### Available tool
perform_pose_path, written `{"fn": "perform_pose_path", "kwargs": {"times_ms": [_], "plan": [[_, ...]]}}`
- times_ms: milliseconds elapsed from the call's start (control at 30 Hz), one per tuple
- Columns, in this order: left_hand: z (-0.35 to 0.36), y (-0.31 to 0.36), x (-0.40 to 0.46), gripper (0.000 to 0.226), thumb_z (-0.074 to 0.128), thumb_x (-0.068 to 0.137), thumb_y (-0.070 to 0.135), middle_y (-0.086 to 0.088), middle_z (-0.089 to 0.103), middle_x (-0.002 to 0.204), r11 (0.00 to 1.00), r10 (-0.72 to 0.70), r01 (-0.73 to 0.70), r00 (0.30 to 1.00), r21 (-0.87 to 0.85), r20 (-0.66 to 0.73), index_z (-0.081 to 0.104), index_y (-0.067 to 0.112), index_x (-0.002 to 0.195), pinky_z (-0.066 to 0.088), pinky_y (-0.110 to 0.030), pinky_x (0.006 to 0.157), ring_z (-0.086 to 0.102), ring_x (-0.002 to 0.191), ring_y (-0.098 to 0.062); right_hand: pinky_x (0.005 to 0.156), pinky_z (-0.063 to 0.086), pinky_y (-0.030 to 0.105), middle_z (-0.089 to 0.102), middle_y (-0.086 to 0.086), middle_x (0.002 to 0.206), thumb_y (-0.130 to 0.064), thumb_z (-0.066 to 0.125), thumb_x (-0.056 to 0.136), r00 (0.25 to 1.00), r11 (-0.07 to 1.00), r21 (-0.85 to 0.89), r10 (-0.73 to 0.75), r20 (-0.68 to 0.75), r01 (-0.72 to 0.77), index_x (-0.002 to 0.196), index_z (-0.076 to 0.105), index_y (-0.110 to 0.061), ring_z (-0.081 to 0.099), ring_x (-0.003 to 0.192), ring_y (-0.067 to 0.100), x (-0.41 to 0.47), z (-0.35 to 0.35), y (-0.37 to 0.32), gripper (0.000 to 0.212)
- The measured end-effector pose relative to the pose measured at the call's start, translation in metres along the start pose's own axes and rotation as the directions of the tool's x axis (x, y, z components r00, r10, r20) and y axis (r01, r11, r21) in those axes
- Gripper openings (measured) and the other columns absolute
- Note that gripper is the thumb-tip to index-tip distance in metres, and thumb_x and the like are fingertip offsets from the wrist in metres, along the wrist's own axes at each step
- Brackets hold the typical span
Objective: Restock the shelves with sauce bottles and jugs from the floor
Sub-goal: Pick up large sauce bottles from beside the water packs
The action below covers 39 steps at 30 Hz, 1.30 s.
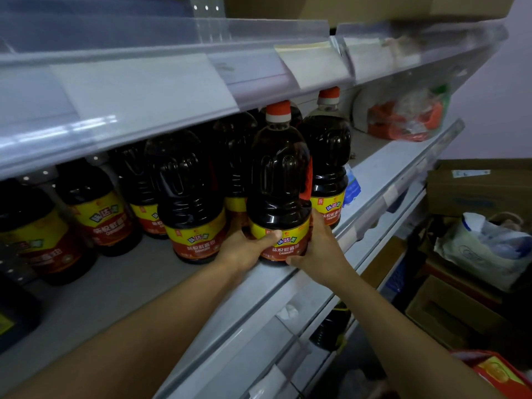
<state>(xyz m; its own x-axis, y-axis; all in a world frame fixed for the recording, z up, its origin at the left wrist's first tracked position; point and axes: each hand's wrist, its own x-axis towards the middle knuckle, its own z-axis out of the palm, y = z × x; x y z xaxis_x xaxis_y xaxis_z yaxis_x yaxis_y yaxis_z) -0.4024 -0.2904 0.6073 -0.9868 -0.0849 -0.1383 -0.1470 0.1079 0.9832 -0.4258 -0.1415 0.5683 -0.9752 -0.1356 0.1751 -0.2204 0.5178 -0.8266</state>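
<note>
Left of both hands, dark plastic sauce jugs with yellow-and-red labels (191,197) stand in rows on the grey metal shelf (115,289). Between the hands, a red-capped dark sauce jug (278,180) stands upright at the shelf's front edge; the left hand (244,251) and the right hand (318,249) curl around its base. Right of them lie brown cardboard boxes (478,191).

held jug (278,180) label "味达美", "1.8L"

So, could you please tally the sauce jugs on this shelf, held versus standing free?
Held jug, gripped by left hand and right hand: 1
Free-standing jugs with labels showing: 6
Total: 7, though another may be hidden behind them.
</note>
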Motion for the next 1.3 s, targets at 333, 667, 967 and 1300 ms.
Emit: {"fn": "perform_pose_path", "kwargs": {"times_ms": [333,667,967,1300], "plan": [[0.000,0.004,0.009,0.095,0.086,0.059,0.031,-0.001,0.060,0.126,0.998,-0.001,-0.001,0.999,0.065,0.038,0.035,0.023,0.138,0.049,-0.038,0.093,0.059,0.106,-0.018,0.098,0.044,0.035,0.050,0.003,0.132,0.001,0.076,0.067,0.999,1.000,0.020,0.010,0.044,-0.011,0.147,0.008,-0.030,0.049,0.121,0.019,-0.015,-0.004,-0.010,0.110],[0.018,0.004,0.005,0.061,0.084,0.067,0.022,-0.005,0.065,0.118,1.000,-0.021,0.022,0.998,0.018,-0.067,0.059,0.015,0.122,0.053,-0.032,0.080,0.061,0.104,-0.022,0.095,0.041,0.028,0.047,-0.005,0.133,0.006,0.078,0.062,0.981,0.998,0.009,0.065,0.184,-0.068,0.149,0.006,-0.032,0.043,0.119,0.010,-0.002,-0.022,-0.005,0.119],[0.012,0.012,0.004,0.053,0.073,0.078,0.010,-0.008,0.063,0.112,0.989,-0.134,0.138,0.988,-0.052,0.076,0.054,0.009,0.128,0.046,-0.011,0.039,0.057,0.074,-0.007,0.098,0.042,0.037,0.050,-0.001,0.134,-0.009,0.083,0.062,0.999,0.999,-0.020,0.040,-0.014,-0.040,0.146,0.004,-0.038,0.050,0.122,0.022,-0.005,0.003,0.003,0.119],[0.003,0.014,-0.005,0.061,0.075,0.078,0.018,-0.007,0.056,0.131,0.990,-0.131,0.131,0.991,-0.059,0.015,0.046,0.012,0.132,0.042,-0.030,0.084,0.053,0.100,-0.017,0.098,0.038,0.028,0.045,0.002,0.142,-0.009,0.080,0.069,0.996,0.996,-0.053,0.071,0.046,-0.068,0.146,0.014,-0.028,0.047,0.127,0.023,-0.022,-0.015,-0.005,0.103]]}}
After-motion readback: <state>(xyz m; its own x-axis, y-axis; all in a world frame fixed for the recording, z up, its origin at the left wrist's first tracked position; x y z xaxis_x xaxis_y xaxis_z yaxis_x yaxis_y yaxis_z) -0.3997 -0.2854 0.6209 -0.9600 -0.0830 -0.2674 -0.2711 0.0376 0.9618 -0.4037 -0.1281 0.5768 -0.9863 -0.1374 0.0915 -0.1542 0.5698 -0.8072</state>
